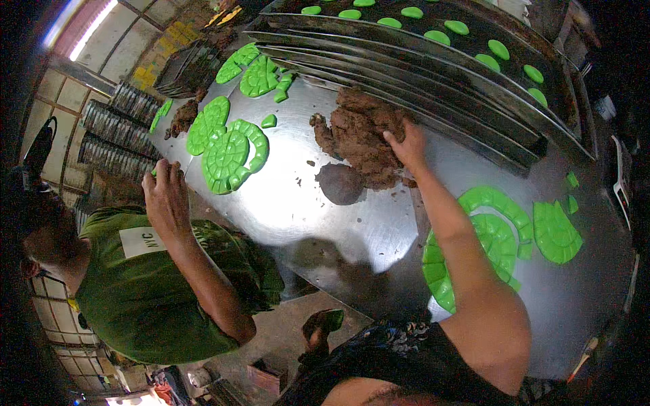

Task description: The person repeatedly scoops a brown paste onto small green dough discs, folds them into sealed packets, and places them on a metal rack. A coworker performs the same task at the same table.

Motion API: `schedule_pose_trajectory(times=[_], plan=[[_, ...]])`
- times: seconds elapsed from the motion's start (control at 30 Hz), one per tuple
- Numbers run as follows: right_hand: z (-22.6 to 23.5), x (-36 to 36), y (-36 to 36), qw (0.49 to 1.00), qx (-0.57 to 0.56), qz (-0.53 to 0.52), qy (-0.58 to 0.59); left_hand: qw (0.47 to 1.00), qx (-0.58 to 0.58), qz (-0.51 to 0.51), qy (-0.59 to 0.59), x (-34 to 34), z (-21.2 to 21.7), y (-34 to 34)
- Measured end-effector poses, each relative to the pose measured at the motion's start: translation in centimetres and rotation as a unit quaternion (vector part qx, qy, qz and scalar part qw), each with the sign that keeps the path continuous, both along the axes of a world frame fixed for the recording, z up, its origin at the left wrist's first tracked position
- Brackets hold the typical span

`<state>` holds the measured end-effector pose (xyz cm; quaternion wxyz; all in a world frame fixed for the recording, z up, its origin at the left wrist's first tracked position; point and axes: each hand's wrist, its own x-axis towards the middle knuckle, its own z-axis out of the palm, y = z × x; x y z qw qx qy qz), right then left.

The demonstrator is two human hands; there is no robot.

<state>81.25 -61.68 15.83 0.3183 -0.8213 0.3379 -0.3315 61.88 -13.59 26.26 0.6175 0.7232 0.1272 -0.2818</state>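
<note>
Brown dough (369,145), right fingers (408,133) holding its edge, left fingers (314,327) around green piece (332,320)

A dark top (433,365) with a patch of pale, bluish, floral-looking print (405,333) leaves the right arm (464,271) bare down to the ungloved right hand (409,147).

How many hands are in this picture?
3: the right hand touching the brown mass, the left hand low with a green piece, and a co-worker's hand at left. Others may be hidden.
</note>
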Motion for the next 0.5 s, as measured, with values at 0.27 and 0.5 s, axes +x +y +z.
schedule_pose_trajectory(times=[0.27,0.5], plan=[[7.4,-3.2,1.4,0.966,0.056,0.164,0.194,0.999,-0.039,-0.019,-0.008,1.4,0.2,-3.4],[13.1,8.8,-2.0,0.916,-0.219,0.336,-0.009,0.998,-0.012,-0.047,-0.048,2.4,0.2,-2.6]])
